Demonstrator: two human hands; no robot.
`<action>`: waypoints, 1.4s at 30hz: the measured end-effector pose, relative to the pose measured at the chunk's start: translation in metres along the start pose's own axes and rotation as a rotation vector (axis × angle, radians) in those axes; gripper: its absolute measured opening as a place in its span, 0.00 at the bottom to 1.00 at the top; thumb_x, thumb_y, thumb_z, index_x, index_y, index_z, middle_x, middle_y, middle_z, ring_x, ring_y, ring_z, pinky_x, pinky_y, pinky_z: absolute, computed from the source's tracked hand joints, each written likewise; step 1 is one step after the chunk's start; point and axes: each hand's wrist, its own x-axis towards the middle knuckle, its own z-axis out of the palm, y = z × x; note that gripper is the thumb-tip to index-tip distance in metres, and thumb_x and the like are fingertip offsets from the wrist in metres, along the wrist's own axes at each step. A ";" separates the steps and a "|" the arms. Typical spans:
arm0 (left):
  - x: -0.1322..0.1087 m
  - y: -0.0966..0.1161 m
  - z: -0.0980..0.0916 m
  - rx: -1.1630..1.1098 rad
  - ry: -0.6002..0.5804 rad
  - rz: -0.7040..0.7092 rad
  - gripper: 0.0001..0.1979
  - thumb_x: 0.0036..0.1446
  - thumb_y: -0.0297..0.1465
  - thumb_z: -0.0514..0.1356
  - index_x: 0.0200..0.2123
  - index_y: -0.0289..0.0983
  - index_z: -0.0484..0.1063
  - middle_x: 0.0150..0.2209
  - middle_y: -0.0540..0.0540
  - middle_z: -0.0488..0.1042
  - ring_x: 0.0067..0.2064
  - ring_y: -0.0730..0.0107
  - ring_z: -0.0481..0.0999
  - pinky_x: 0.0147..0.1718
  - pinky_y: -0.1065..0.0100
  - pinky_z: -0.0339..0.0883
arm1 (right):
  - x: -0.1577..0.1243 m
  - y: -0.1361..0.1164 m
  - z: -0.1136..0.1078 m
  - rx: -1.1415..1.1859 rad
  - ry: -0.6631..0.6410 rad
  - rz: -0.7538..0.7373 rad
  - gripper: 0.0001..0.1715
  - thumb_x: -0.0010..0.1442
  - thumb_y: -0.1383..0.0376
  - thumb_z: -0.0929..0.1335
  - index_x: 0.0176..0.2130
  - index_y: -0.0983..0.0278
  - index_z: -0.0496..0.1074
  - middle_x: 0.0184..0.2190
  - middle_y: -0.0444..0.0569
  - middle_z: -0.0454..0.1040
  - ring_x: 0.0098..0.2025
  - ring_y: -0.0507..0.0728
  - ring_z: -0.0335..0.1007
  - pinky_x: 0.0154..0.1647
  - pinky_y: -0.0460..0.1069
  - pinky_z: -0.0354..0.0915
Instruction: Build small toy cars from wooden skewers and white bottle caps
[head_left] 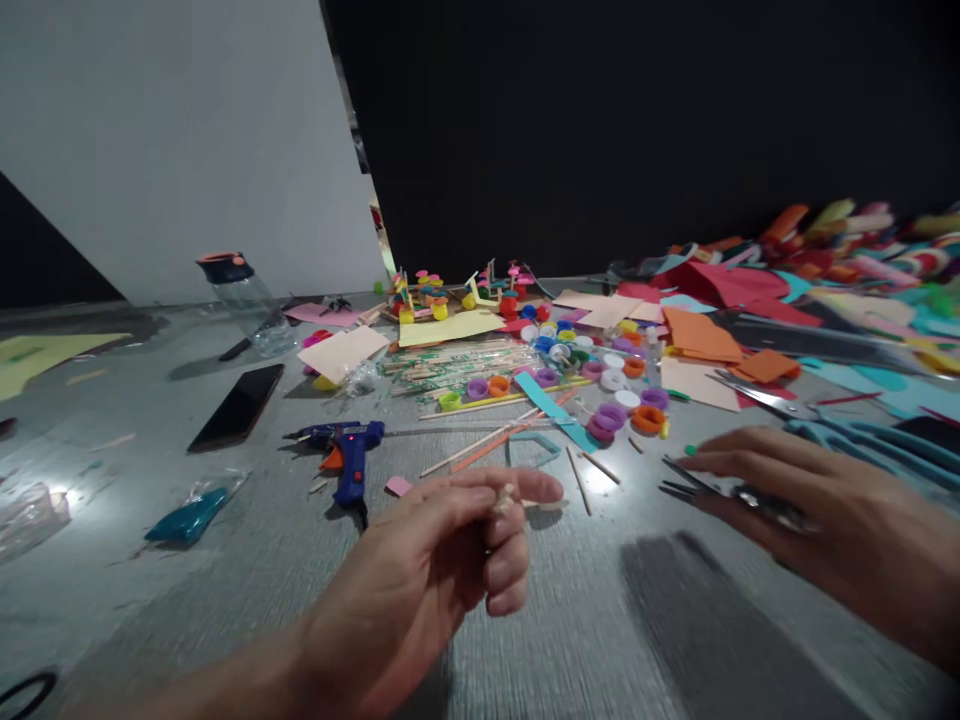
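The left hand (442,565) hangs low over the grey tabletop (570,640), its fingers (510,560) curled in and the thumb pressed against the forefinger, pinching a small pale piece (506,497). The piece sits right at the fingertips, clear of the tabletop, and is too small and blurred to say what it is made of. The right hand (817,510) is well apart from it on the right side, stretched out flat and low with its fingers (739,450) nearly straight, lying over a pair of small metal snips (686,482). The dark tips of the snips poke out to the left from under the palm. The hand is smeared by motion, so I cannot tell whether it grips the snips or merely covers them. Just beyond the left hand's fingertips lie a few loose wooden sticks (487,445) and a pink scrap (397,486), and to their left a blue glue gun (346,450) rests on the tabletop. Farther left are a black phone (238,405), a teal packet (191,515) and a clear jar (251,305). Behind the sticks, coloured bottle caps (611,410) are scattered, with foam sheets (701,335) heaped to the right and teal-handled scissors (855,432) just beyond the right hand.
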 end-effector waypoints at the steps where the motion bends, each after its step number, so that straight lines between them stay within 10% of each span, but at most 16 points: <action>1: 0.000 -0.001 -0.001 0.003 -0.006 -0.013 0.15 0.65 0.28 0.54 0.45 0.27 0.79 0.28 0.51 0.59 0.27 0.78 0.59 0.26 0.75 0.59 | 0.011 -0.024 -0.003 0.051 -0.049 -0.076 0.11 0.67 0.53 0.67 0.46 0.52 0.75 0.46 0.47 0.77 0.45 0.61 0.77 0.44 0.54 0.73; 8: -0.001 -0.008 -0.001 0.085 -0.033 -0.023 0.10 0.65 0.28 0.54 0.34 0.33 0.73 0.26 0.51 0.61 0.26 0.77 0.60 0.25 0.74 0.58 | 0.072 -0.120 0.001 0.479 -0.128 -0.379 0.07 0.68 0.67 0.68 0.46 0.62 0.75 0.39 0.47 0.73 0.42 0.52 0.70 0.41 0.46 0.67; 20: 0.002 0.008 -0.005 0.717 0.080 0.169 0.09 0.65 0.40 0.61 0.40 0.41 0.77 0.33 0.51 0.72 0.36 0.72 0.68 0.36 0.73 0.62 | 0.084 -0.102 0.004 0.923 -0.363 0.117 0.11 0.65 0.59 0.71 0.32 0.61 0.76 0.28 0.41 0.74 0.31 0.50 0.66 0.30 0.46 0.61; 32: 0.008 0.008 -0.013 0.726 0.026 0.139 0.12 0.64 0.37 0.62 0.30 0.37 0.76 0.26 0.52 0.68 0.29 0.74 0.65 0.32 0.73 0.61 | 0.091 -0.098 0.013 1.279 -0.546 0.211 0.10 0.66 0.59 0.70 0.34 0.60 0.76 0.32 0.42 0.80 0.36 0.51 0.75 0.39 0.47 0.67; 42: 0.008 0.007 -0.013 0.702 0.046 0.123 0.10 0.63 0.38 0.63 0.34 0.37 0.76 0.27 0.51 0.69 0.28 0.76 0.66 0.26 0.75 0.62 | 0.089 -0.093 0.007 0.999 -0.587 0.172 0.12 0.63 0.57 0.72 0.32 0.61 0.77 0.30 0.43 0.77 0.33 0.52 0.69 0.33 0.47 0.63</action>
